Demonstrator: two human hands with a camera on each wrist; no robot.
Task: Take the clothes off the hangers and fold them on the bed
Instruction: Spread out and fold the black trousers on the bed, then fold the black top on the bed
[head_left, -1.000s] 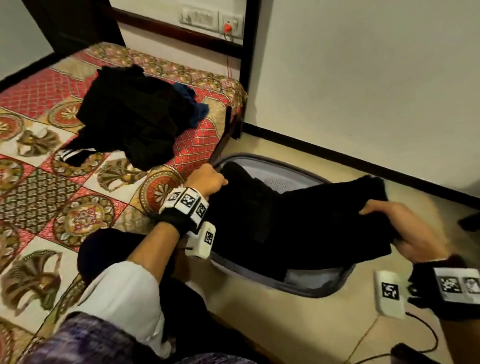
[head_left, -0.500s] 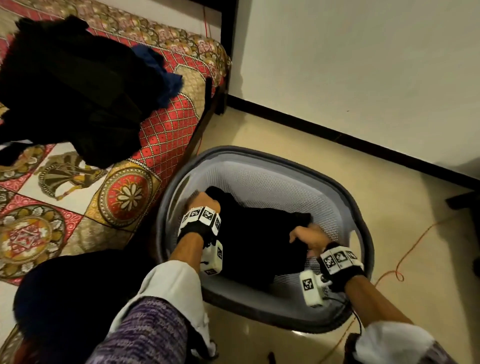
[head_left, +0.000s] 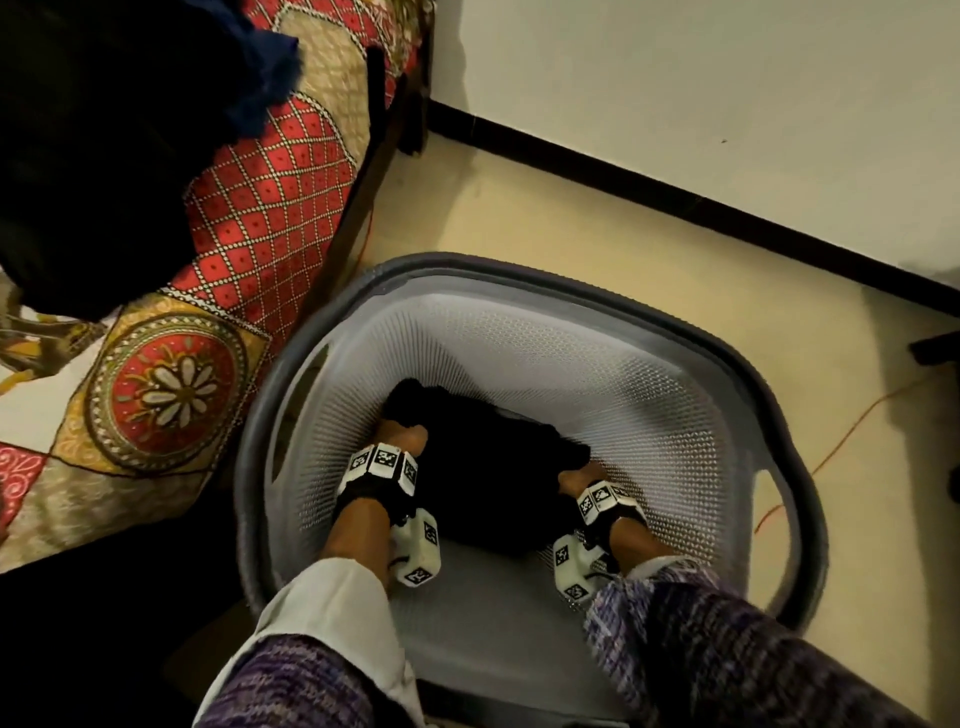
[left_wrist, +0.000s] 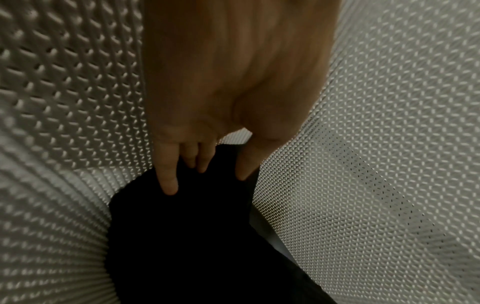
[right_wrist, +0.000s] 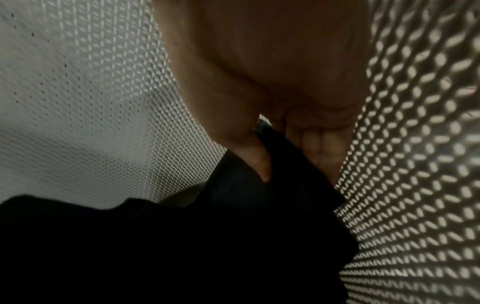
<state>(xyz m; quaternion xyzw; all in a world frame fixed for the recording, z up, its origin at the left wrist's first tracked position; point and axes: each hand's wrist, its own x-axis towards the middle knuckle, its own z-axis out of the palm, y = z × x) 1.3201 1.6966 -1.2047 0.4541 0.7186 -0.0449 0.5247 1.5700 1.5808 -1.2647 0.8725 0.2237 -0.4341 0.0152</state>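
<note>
Clothes: one dark folded garment (head_left: 493, 493) sits low in the mesh basket (head_left: 675, 395), our left hand (head_left: 402, 434) and right hand (head_left: 579, 475) pinching its ends between thumb and fingers (left_wrist: 168, 181). We judge the unfolded dark pile (head_left: 104, 156) on the bed (head_left: 270, 218) remains.

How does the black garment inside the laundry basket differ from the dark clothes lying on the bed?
The black garment lies low inside the grey mesh laundry basket; the dark clothes lie heaped on the patterned bed. The left hand and right hand grip the garment; nothing touches the clothes. A blue piece lies with the clothes only. Both are dark and crumpled.
</note>
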